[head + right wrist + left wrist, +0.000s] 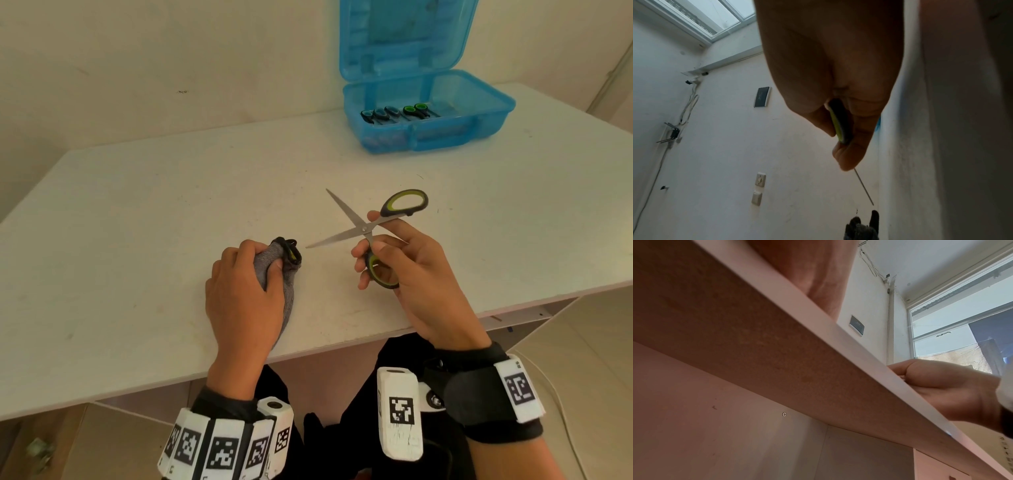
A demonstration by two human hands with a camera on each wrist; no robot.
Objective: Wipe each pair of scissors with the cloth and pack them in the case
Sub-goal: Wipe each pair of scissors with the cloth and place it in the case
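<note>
- On the white worktop (137, 212), far right, we see the open blue case (479, 113) holding several scissors (397, 114).
- Our right hand (407, 270) grips splayed scissors (366, 229); our left hand (243, 291) clutches the grey cloth (274, 263).
- Only the wrist views show a window (962, 318).

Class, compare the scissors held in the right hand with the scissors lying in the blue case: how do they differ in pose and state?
The held scissors are spread wide open; the scissors in the case lie closed. The held scissors are gripped above the table by the right hand; the scissors in the case rest side by side inside the blue case. The held scissors are one pair; those in the case are several. Both have dark handles, some lined green.
</note>
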